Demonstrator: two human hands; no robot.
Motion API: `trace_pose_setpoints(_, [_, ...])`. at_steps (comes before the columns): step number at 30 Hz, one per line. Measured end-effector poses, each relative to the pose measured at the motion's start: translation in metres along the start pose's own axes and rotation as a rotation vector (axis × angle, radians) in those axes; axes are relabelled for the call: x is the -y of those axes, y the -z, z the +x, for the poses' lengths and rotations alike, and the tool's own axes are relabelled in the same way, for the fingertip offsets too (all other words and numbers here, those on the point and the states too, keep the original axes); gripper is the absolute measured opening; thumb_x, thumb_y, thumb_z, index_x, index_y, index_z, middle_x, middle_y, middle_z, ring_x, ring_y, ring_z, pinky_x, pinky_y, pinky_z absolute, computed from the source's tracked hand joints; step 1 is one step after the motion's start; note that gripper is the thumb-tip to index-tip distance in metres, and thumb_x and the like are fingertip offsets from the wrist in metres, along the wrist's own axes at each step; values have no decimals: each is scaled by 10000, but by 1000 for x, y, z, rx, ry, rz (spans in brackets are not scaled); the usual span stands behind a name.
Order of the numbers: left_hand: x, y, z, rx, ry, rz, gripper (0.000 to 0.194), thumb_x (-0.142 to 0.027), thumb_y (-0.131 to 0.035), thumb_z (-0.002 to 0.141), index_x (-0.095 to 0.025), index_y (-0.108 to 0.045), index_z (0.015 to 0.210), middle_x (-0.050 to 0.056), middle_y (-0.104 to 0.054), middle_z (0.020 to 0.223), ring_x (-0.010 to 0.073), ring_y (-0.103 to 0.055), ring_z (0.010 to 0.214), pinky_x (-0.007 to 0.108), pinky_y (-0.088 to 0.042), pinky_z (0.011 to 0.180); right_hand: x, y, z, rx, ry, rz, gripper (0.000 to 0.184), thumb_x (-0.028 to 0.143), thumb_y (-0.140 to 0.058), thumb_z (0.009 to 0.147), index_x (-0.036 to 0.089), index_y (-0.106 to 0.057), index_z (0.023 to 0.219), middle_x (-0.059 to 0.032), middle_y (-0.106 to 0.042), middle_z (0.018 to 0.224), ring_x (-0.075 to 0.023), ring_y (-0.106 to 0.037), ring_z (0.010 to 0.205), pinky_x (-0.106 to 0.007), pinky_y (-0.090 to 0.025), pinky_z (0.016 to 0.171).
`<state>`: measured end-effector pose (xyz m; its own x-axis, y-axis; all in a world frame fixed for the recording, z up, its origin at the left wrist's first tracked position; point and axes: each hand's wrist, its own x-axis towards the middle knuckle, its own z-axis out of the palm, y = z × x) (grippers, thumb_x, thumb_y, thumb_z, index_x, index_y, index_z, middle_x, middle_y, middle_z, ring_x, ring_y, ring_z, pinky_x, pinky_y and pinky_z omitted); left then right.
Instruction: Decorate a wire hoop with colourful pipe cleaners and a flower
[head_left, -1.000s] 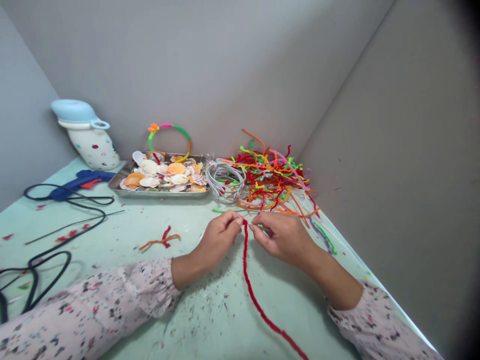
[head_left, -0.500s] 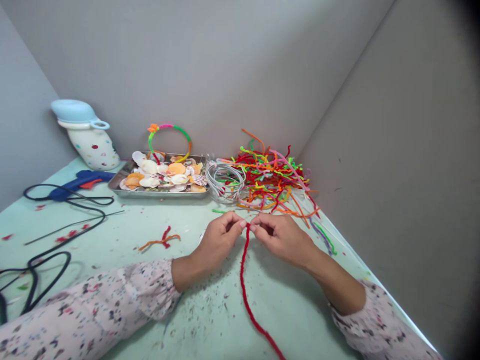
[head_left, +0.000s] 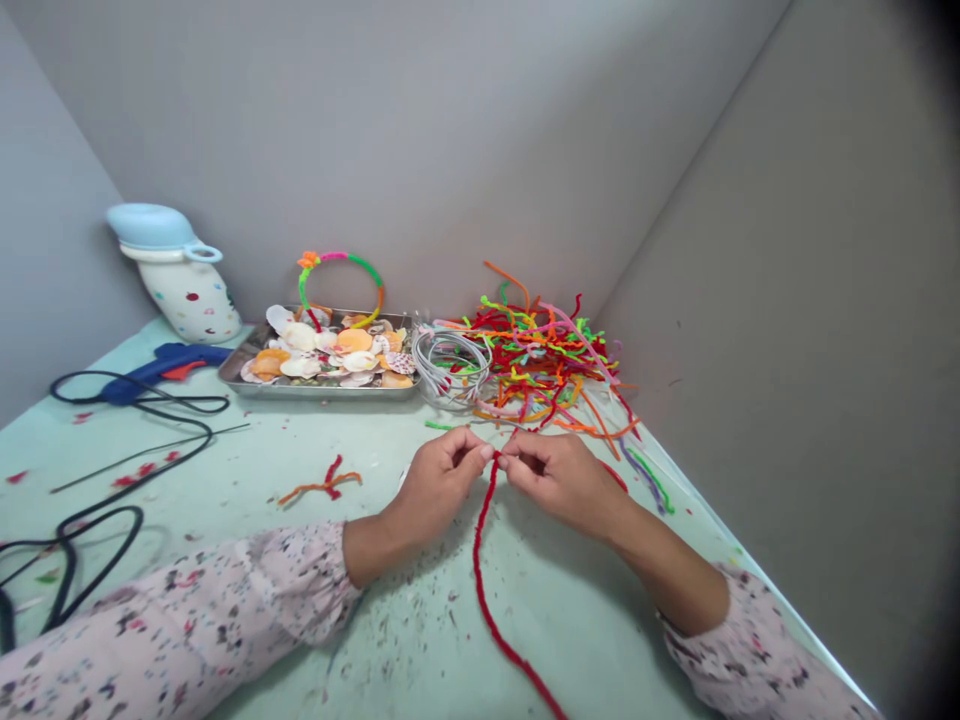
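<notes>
A long red pipe cleaner (head_left: 480, 575) runs from my fingertips down toward the lower edge of the view, bending on its way. My left hand (head_left: 442, 475) pinches its upper end between thumb and forefinger. Right beside it, my right hand (head_left: 559, 475) pinches the same end, so the fingertips of both nearly meet. The exact join between the fingers is hidden. To the left of my left hand lies a small crossed piece of orange and red pipe cleaner (head_left: 324, 486) on the pale green table (head_left: 420, 650).
A metal tray (head_left: 322, 393) of seashells stands at the back, with a colourful ring (head_left: 380, 285) upright in it. Right of it are coiled grey wire (head_left: 450, 365) and a heap of pipe cleaners (head_left: 540, 350). A blue glue gun (head_left: 135, 385), black cord (head_left: 139, 520) and bottle (head_left: 187, 290) occupy the left.
The hanging length of red pipe cleaner has swung slightly left. More red shows behind my right hand, whose grip has shifted a little. My left hand stays nearly in place.
</notes>
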<state>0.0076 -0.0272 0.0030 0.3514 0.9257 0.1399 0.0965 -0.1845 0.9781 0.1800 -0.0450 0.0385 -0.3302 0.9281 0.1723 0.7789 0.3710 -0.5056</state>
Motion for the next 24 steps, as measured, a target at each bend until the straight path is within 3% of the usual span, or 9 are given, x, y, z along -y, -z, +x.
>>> trace_pose_setpoints(11, [-4, -1, 0, -25, 3, -8, 215, -305, -510, 834, -148, -546, 691, -37, -465, 570, 94, -394, 544, 206, -325, 524, 5, -4, -3, -95, 46, -195, 205, 250, -484, 825, 185, -521, 634, 30, -529, 561, -82, -432, 506, -217, -260, 518])
trace_pose_setpoints(24, [-5, -1, 0, -47, -21, 25, 223, -288, -497, 837, -158, -535, 659, -38, -474, 576, 104, -411, 560, 221, -344, 575, 2, -12, -9, -245, 349, -608, 187, 180, -457, 854, 181, -545, 689, -6, -592, 598, -133, -525, 567, -299, -260, 593])
